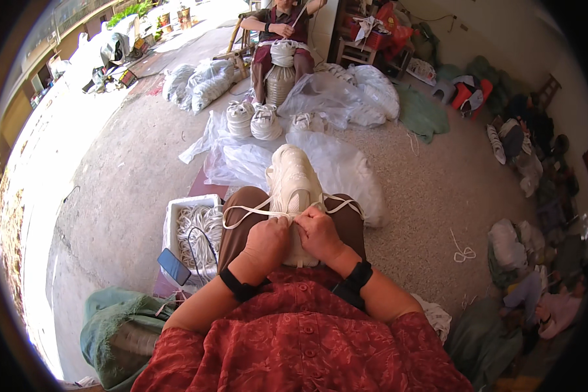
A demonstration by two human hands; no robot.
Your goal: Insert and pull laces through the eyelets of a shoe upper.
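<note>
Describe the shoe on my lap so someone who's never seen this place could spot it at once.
Start at the two brown-trousered knees in the middle of the view. Between them, toe pointing away, lies an off-white shoe, with the left hand and right hand pinching its lace. Unlike the white shoes set down ahead, it trails a loose loop of lace to each side.

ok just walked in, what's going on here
A seated person has a cream shoe on their lap, toe pointing away. The left hand and right hand are close together, pinching its lace, which loops out to both sides. A white box of loose laces sits to their left. Opposite, a co-worker sits behind more pale shoes.
</note>
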